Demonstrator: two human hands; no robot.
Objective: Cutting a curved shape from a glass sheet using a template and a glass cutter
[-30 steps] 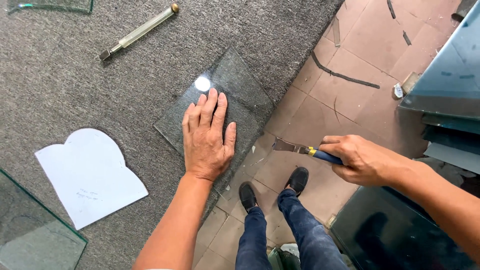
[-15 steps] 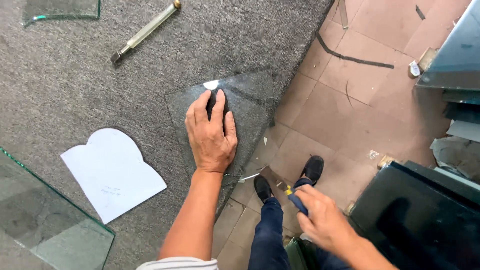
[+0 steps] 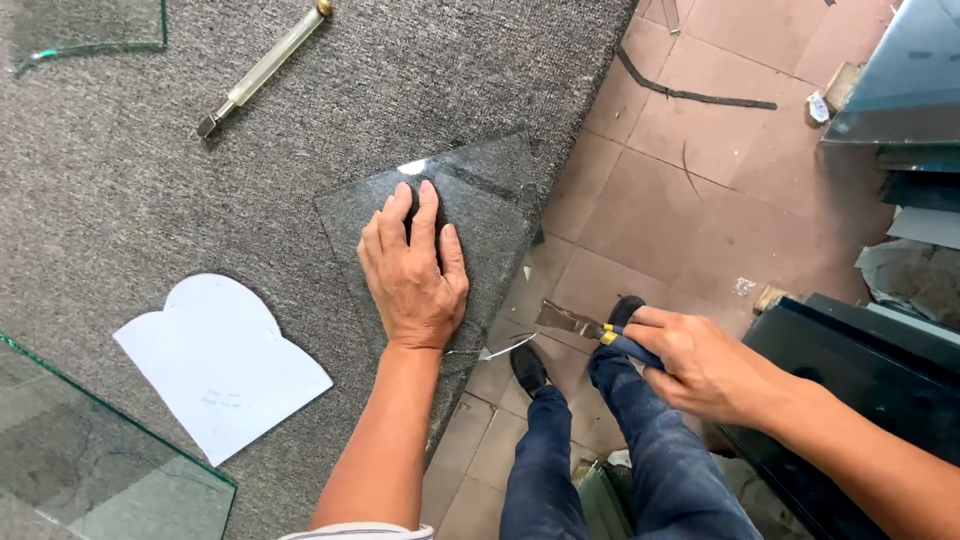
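Observation:
My left hand [image 3: 412, 272] lies flat, fingers together, on a clear glass pane [image 3: 480, 195] that rests on the grey carpeted table [image 3: 120, 190] and overhangs its right edge. My right hand [image 3: 700, 362] grips pliers [image 3: 580, 325] with a blue and yellow handle; their metal jaws sit just off the table edge, near the pane's lower right side. A thin glass sliver [image 3: 505, 348] sticks out at the pane's edge close to the jaws.
A white paper template [image 3: 225, 362] lies left of my forearm. A glass cutter [image 3: 262, 68] rests at the top of the table. Other glass pieces lie at bottom left [image 3: 90, 470] and top left [image 3: 85, 30]. Dark glass sheets [image 3: 870, 360] stand right; my legs [image 3: 600, 450] are below.
My right hand swung down and back up with the pliers, now near the pane's edge. The left hand stayed pressed on the pane, which sits slightly further over the edge.

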